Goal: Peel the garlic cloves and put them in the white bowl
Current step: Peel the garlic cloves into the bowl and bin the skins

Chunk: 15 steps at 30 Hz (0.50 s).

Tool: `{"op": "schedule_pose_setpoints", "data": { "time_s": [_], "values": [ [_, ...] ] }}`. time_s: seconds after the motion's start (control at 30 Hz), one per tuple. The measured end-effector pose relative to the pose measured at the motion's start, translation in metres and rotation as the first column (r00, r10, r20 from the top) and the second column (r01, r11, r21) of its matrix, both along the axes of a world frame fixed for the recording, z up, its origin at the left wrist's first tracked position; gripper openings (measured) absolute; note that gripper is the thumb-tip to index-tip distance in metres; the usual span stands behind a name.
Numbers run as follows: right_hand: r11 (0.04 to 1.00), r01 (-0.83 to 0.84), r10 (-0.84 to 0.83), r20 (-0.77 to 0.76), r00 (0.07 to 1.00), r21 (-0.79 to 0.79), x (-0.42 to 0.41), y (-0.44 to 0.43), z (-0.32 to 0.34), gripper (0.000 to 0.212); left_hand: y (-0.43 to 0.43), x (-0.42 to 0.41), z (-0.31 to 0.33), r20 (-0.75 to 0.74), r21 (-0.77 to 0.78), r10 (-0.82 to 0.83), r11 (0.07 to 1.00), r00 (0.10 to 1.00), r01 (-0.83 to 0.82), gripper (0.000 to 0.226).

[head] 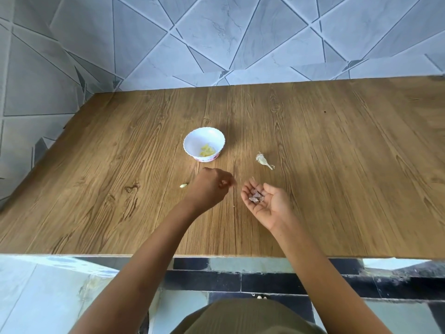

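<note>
A small white bowl (pixel 199 138) with a scalloped rim stands mid-table, and several peeled yellow garlic cloves (pixel 207 150) lie in it. My left hand (pixel 210 188) hovers just below the bowl, back up, its fingers curled with the tips drawn together; I see nothing between them. One small garlic clove (pixel 183 185) lies on the table just left of that hand. My right hand (pixel 266 201) is turned palm up beside it, its fingers loosely cupped under a few pale bits of garlic skin (pixel 256 196).
A leftover garlic stem with its root end (pixel 263 160) lies right of the bowl. The wooden table (pixel 337 165) meets tiled walls at the back and left. Its front edge is near my body, with the tiled floor below.
</note>
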State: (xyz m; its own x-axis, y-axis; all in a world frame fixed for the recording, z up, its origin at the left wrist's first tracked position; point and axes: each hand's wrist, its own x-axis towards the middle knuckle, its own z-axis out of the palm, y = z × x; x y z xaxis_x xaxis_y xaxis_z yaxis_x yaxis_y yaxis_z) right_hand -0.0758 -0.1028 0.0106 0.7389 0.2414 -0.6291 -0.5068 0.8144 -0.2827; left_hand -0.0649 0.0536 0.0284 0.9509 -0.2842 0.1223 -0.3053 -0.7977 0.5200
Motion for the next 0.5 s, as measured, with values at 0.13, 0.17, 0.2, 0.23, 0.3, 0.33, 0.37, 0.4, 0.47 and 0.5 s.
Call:
{"op": "schedule_pose_setpoints", "data": {
  "time_s": [0.13,0.17,0.2,0.23,0.3,0.33,0.37,0.4,0.47,0.5],
  "values": [
    [0.999,0.032,-0.031,0.005,0.999,-0.027,0.001,-0.010,0.000,0.035,-0.001,-0.012,-0.015,-0.078,0.215,-0.088,0.971,0.993,0.104,0.014],
    [0.999,0.036,-0.035,0.003,0.999,-0.025,0.001,-0.011,-0.001,0.035,-0.003,-0.015,-0.018,-0.071,0.250,-0.084,0.963,0.994,0.099,0.014],
    [0.999,0.037,-0.037,0.003,0.999,-0.022,0.000,-0.012,-0.001,0.035,-0.005,-0.018,-0.022,-0.058,0.283,-0.075,0.955,0.995,0.088,0.015],
    [0.999,0.037,-0.037,0.003,0.999,-0.019,0.000,-0.012,-0.002,0.034,-0.007,-0.020,-0.025,-0.041,0.316,-0.066,0.946,0.997,0.076,0.016],
    [0.999,0.032,-0.032,-0.004,0.999,-0.017,-0.001,-0.011,-0.004,0.034,-0.010,-0.022,-0.028,0.009,0.392,-0.064,0.918,0.998,0.055,0.019],
    [0.999,0.030,-0.030,-0.006,1.000,-0.017,-0.002,-0.011,-0.004,0.034,-0.010,-0.022,-0.029,0.029,0.434,-0.071,0.899,0.997,0.052,0.020],
    [0.999,0.030,-0.030,-0.006,1.000,-0.016,-0.002,-0.010,-0.004,0.034,-0.011,-0.022,-0.031,0.044,0.474,-0.085,0.879,0.995,0.054,0.021],
    [0.999,0.028,-0.028,-0.003,1.000,-0.017,-0.002,-0.010,-0.004,0.034,-0.012,-0.022,-0.032,0.048,0.517,-0.101,0.854,0.994,0.062,0.021],
    [1.000,0.019,-0.019,0.003,1.000,-0.021,-0.002,-0.009,-0.003,0.035,-0.011,-0.018,-0.034,0.039,0.507,-0.099,0.859,0.994,0.066,0.020],
    [1.000,0.012,-0.012,0.002,1.000,-0.024,-0.003,-0.008,-0.003,0.035,-0.009,-0.015,-0.034,0.031,0.412,-0.072,0.910,0.997,0.053,0.019]
  ]
}}
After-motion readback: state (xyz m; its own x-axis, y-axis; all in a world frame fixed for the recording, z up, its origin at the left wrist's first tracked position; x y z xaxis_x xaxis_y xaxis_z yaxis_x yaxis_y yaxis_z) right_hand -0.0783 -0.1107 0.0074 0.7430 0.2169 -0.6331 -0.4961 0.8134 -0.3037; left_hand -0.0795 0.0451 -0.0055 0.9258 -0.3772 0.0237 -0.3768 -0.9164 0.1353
